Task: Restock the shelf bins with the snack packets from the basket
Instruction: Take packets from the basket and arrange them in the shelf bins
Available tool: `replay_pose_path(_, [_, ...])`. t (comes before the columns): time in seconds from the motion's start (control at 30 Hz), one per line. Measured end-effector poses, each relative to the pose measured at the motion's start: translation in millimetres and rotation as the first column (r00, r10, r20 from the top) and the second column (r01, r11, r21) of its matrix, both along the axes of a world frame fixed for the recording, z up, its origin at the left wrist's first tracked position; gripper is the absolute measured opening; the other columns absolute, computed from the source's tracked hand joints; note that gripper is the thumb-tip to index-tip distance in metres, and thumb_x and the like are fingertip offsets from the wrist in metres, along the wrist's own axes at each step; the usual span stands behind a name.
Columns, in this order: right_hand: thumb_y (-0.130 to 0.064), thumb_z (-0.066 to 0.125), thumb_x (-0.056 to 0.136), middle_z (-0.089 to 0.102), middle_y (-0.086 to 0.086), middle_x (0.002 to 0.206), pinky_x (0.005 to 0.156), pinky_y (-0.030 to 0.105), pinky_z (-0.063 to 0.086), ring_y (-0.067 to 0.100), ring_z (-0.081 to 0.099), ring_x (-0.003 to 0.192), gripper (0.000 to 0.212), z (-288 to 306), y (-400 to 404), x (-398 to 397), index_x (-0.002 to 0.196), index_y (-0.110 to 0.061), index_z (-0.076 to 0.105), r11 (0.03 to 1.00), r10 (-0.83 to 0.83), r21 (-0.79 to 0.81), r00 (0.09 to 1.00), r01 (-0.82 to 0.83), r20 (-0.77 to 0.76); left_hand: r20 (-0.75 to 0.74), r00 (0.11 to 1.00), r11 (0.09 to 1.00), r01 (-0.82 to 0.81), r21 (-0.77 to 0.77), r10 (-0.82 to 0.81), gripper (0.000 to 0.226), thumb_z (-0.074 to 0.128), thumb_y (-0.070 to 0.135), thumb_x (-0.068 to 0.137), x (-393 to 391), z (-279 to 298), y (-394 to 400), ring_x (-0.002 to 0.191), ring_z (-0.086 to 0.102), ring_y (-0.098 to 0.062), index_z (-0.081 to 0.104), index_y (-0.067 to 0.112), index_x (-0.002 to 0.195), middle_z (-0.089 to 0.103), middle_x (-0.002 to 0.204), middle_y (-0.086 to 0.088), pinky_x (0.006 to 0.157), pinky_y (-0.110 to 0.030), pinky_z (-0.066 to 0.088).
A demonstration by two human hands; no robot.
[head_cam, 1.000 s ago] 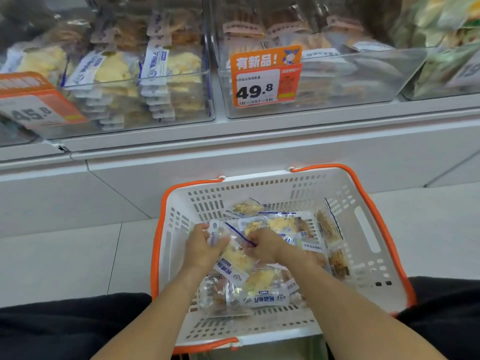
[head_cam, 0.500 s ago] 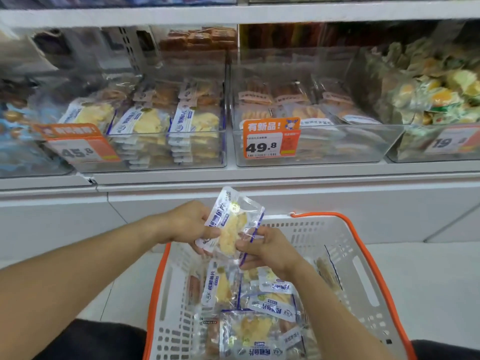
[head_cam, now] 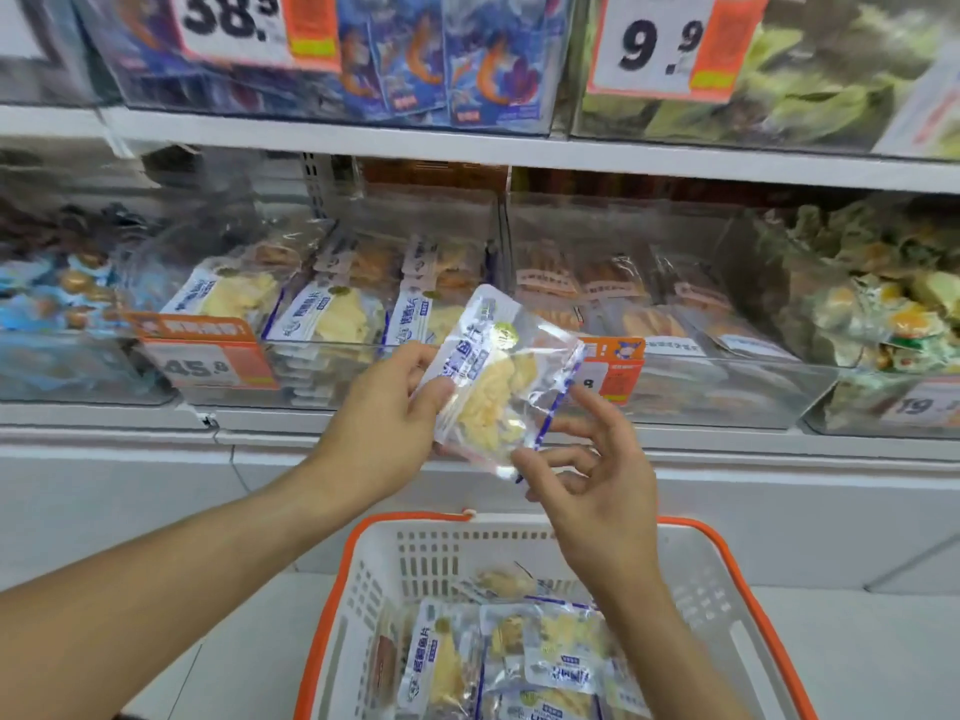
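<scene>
Shelf bins [head_cam: 332,350] behind packet [head_cam: 506,381] in left hand [head_cam: 379,423]; right hand [head_cam: 587,475] loose, empty, above basket [head_cam: 415,558].

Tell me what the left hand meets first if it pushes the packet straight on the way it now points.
Likely the front wall of the clear bin marked 45.8, or the matching packets in it if it clears the rim. The left hand holds the packet in front of that bin; depth is unclear.

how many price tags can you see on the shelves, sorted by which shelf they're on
Upper shelf: 2, the 38.5 tag and the 9.9 tag
Lower shelf: 3, the 45.8 tag, the tag partly hidden behind the held packet, and the 19 tag
Total: 5
</scene>
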State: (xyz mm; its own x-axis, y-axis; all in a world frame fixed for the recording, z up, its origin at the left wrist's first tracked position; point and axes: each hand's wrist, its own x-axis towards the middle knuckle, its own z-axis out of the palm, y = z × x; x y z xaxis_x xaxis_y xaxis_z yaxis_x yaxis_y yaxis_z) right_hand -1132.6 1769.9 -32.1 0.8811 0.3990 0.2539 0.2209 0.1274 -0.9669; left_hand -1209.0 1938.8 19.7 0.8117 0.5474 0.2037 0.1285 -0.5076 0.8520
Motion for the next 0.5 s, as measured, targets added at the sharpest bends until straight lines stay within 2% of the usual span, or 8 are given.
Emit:
replay_pose_path(0.1, [-0.007, 0.077, 0.085, 0.068, -0.01, 0.104, 0.065, 0.032, 0.057, 0.017, 0.068, 0.083, 0.041, 19.2, 8.4, 9.2, 0.12, -0.022, 0.063, 0.997, -0.025, -0.07, 0.971, 0.042, 0.238, 0.104, 0.989, 0.993, -0.113, 0.031, 0.109, 0.014, 0.046, 0.021, 0.103, 1.0, 7.8, 17.3, 0.08, 0.067, -0.01, 0.047, 0.031, 0.114, 0.066, 0.101, 0.009, 0.068, -0.034, 0.057])
replay_pose_path(0.13, [-0.007, 0.075, 0.086, 0.067, -0.008, 0.105, 0.068, 0.031, 0.056, 0.016, 0.067, 0.087, 0.036, 27.1, 11.4, 14.5, 0.117, -0.02, 0.064, 0.994, -0.051, -0.077, 0.934, 0.084, 0.354, 0.152, 0.975, 0.985, -0.167, 0.036, 0.16, 0.014, 0.046, 0.021, 0.103, 3.9, 12.6, 25.6, 0.085, 0.067, -0.013, 0.046, 0.029, 0.115, 0.066, 0.102, 0.006, 0.07, -0.033, 0.056])
replay_pose_path(0.17, [-0.006, 0.073, 0.087, 0.066, -0.006, 0.105, 0.073, 0.03, 0.055, 0.015, 0.065, 0.09, 0.032, 35.5, 14.7, 20.5, 0.116, -0.017, 0.065, 0.987, -0.074, -0.089, 0.873, 0.133, 0.482, 0.189, 0.959, 0.973, -0.225, 0.05, 0.212, 0.016, 0.046, 0.019, 0.103, 7.7, 19.0, 33.5, 0.088, 0.065, -0.01, 0.045, 0.026, 0.117, 0.064, 0.102, 0.006, 0.071, -0.025, 0.052])
replay_pose_path(0.23, [-0.004, 0.07, 0.087, 0.063, -0.002, 0.109, 0.09, 0.026, 0.048, 0.015, 0.059, 0.102, 0.033, 47.1, 24.7, 35.6, 0.118, -0.014, 0.066, 0.964, -0.062, -0.152, 0.737, 0.22, 0.673, 0.211, 0.935, 0.947, -0.31, 0.086, 0.286, 0.025, 0.046, 0.014, 0.103, 16.8, 31.0, 47.4, 0.083, 0.059, 0.001, 0.042, 0.018, 0.128, 0.059, 0.101, 0.009, 0.065, -0.012, 0.043])
replay_pose_path(0.3, [-0.006, 0.069, 0.086, 0.06, 0.0, 0.122, 0.104, 0.023, 0.038, 0.018, 0.053, 0.117, 0.039, 54.1, 36.9, 50.9, 0.124, -0.015, 0.065, 0.922, 0.043, -0.289, 0.672, 0.258, 0.739, 0.17, 0.931, 0.935, -0.341, 0.099, 0.322, 0.039, 0.048, 0.011, 0.102, 26.2, 36.2, 56.0, 0.081, 0.057, -0.004, 0.036, 0.015, 0.138, 0.059, 0.107, 0.002, 0.065, -0.017, 0.041])
replay_pose_path(0.33, [-0.009, 0.069, 0.086, 0.059, 0.001, 0.127, 0.108, 0.027, 0.037, 0.02, 0.05, 0.122, 0.041, 55.9, 42.9, 56.5, 0.126, -0.016, 0.065, 0.896, 0.107, -0.361, 0.662, 0.259, 0.742, 0.132, 0.935, 0.929, -0.346, 0.131, 0.33, 0.042, 0.049, 0.01, 0.102, 30.7, 35.0, 59.0, 0.083, 0.057, -0.011, 0.035, 0.015, 0.141, 0.059, 0.109, -0.003, 0.064, -0.019, 0.039])
replay_pose_path(0.4, [-0.012, 0.07, 0.086, 0.057, 0.002, 0.13, 0.109, 0.038, 0.041, 0.022, 0.048, 0.125, 0.039, 56.4, 51.2, 62.7, 0.125, -0.016, 0.067, 0.85, 0.212, -0.466, 0.649, 0.247, 0.731, 0.054, 0.943, 0.9, -0.33, 0.285, 0.329, 0.038, 0.051, 0.011, 0.101, 38.6, 28.8, 62.4, 0.094, 0.058, -0.024, 0.041, 0.012, 0.137, 0.061, 0.113, -0.011, 0.067, -0.024, 0.036])
replay_pose_path(0.5, [-0.015, 0.07, 0.087, 0.055, 0.001, 0.134, 0.109, 0.041, 0.042, 0.022, 0.047, 0.126, 0.039, 56.8, 52.7, 64.2, 0.126, -0.017, 0.067, 0.822, 0.257, -0.512, 0.64, 0.25, 0.724, -0.094, 0.933, 0.805, -0.245, 0.54, 0.348, 0.03, 0.055, 0.023, 0.097, 48.1, 17.9, 65.0, 0.108, 0.053, -0.033, 0.053, 0.011, 0.125, 0.057, 0.116, -0.014, 0.083, -0.04, 0.042])
